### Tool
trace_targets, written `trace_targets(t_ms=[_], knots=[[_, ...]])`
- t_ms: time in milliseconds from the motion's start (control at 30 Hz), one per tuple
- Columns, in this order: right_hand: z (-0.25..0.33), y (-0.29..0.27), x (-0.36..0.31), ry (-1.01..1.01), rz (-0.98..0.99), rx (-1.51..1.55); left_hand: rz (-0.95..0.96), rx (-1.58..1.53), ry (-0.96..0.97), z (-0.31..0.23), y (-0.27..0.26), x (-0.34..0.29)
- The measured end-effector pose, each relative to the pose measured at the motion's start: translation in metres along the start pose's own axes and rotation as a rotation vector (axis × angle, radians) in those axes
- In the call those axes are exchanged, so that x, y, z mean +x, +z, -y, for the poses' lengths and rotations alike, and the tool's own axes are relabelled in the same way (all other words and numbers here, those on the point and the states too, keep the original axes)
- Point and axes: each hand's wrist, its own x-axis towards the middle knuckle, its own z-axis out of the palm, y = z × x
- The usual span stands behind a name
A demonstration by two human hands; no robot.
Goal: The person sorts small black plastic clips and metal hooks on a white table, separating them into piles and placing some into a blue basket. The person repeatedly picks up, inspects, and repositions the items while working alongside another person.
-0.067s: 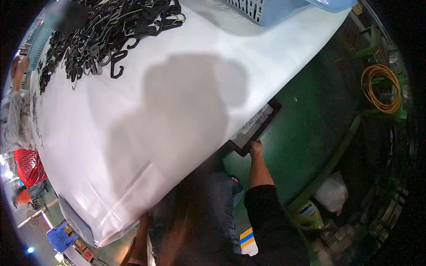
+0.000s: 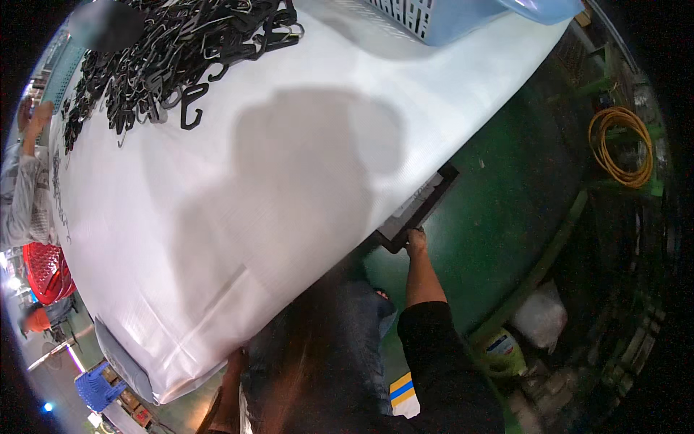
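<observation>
My right hand (image 2: 416, 241) is closed on the near corner of a dark-rimmed tray (image 2: 436, 199) beside the table's right edge. Part of the tray is hidden beneath the white-covered table (image 2: 311, 246); something pale and greyish shows inside it. My left hand (image 2: 236, 356) is low at the table's near edge, mostly out of sight, and its fingers do not show. A tangled heap of black plastic hooks (image 2: 173, 58), some with metal parts, lies on the far left of the table. One loose black hook (image 2: 191, 106) sticks out toward me.
A light blue slotted basket (image 2: 463, 25) stands at the table's far edge. Another person's hand (image 2: 37, 119) is at the far left, above a red basket (image 2: 47, 275). To the right are a coiled yellow hose (image 2: 622, 148), a plastic bag (image 2: 542, 315) and a yellowish container (image 2: 504, 352).
The tray has slid slightly further under the table's edge, so less of its inside shows. The other person's hand at the left has shifted slightly. My left arm has barely moved.
</observation>
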Motion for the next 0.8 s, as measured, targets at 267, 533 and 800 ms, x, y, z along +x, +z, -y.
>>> trace_targets(t_ms=[267,533,800], knots=[[0.091,0.08,-0.08,0.506,0.094,-0.153,-0.018,-0.641,-0.036,-0.044,-0.046,-0.051],[0.259,0.057,-0.289,0.383,0.096,-0.511,-0.176,-0.131,0.103,-0.034,-0.201,-0.254],[0.419,0.212,-0.347,-0.831,0.423,-1.221,-0.883,-0.509,-0.247,-0.013,-0.345,-0.192]])
